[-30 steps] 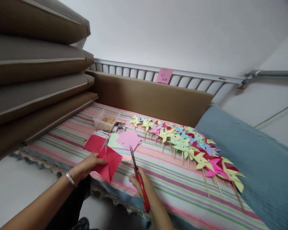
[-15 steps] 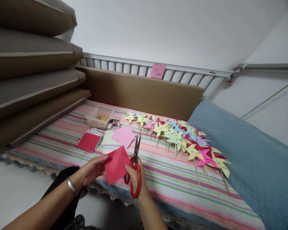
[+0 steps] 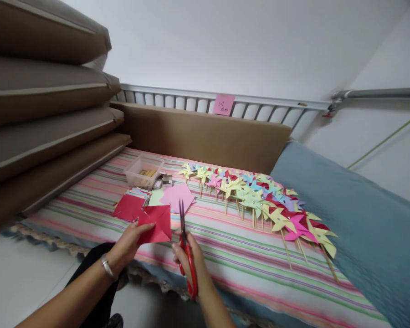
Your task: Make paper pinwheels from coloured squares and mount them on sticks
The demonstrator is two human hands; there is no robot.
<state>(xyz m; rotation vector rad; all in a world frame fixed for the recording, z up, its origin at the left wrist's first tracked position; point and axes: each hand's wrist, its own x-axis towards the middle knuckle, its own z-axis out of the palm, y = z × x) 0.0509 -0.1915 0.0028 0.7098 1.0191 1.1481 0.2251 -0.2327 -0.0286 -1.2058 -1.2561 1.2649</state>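
Observation:
Between its thumb and fingers, my left hand (image 3: pixel 129 243) grips a red paper square (image 3: pixel 160 223) with creases or slits running in from its corners. My right hand (image 3: pixel 191 257) is closed on red-handled scissors (image 3: pixel 182 228), their dark blades pointing up and away, just right of the square and apart from it. Behind the left hand lies a stack of coloured paper squares with a red one (image 3: pixel 128 207) on top. Pink paper (image 3: pixel 178 197) rests beside that stack, partly over a pale green sheet (image 3: pixel 156 197).
A clear plastic box (image 3: pixel 136 178) of small sticks stands behind the paper, with small open boxes (image 3: pixel 164 179) beside it. Several paper pinwheels (image 3: pixel 251 198) on sticks cover the striped cloth (image 3: pixel 232 255) to the right. Stacked cushions (image 3: pixel 48 100) rise at the left.
The red square has turned in my left hand and shifted left, away from the scissors. My right hand has let go of the paper's edge and moved slightly down with the scissors.

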